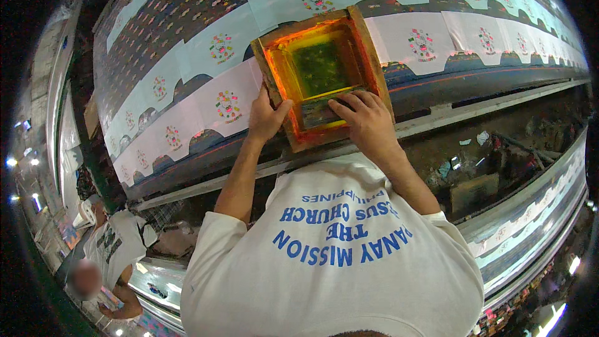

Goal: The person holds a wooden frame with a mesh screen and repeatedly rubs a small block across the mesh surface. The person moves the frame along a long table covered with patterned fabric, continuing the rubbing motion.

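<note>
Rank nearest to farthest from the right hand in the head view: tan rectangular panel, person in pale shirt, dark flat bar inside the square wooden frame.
1. Dark flat bar: under the right hand, inside the square wooden frame.
2. Tan rectangular panel: lower right.
3. Person in pale shirt: far lower left.

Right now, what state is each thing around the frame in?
Wooden frame: open side up, over the cloth rows, orange-yellow stained inside.
Squeegee: inside the frame, toward its near end.
Left hand: gripping the frame's left side.
Right hand: gripping the squeegee.
Pink pieces: laid out, printed.
Pale blue pieces: laid out beyond, printed.
</note>
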Motion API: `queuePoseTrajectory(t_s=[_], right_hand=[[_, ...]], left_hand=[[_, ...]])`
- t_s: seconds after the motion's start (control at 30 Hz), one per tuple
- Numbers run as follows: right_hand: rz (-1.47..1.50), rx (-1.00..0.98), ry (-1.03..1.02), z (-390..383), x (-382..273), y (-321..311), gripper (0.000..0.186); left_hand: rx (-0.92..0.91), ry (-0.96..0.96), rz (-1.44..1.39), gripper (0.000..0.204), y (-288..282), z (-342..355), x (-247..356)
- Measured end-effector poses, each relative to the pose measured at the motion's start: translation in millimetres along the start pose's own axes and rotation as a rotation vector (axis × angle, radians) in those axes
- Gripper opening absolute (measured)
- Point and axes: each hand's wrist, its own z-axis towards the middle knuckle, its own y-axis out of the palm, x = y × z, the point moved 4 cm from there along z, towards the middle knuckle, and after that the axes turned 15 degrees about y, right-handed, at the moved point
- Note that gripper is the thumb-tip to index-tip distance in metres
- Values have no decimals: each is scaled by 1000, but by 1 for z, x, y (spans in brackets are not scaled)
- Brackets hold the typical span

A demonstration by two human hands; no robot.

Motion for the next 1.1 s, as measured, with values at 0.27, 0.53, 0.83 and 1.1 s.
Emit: queuePoseTrajectory(t_s=[0.27,0.53,0.83,1.1], right_hand=[[-62,-4,-50,-24,1,0,51],[-77,3,0,97,2,4,48],[-43,10,-38,143,6,4,46],[-94,-68,93,1,-4,1,50]], left_hand=[[-16,-54,-4,90,4,-3,-4],[-83,-110,108,104,2,-4,7],[-45,2,92,95,0,2,-2],[-73,122,126,76,1,6,-1]])
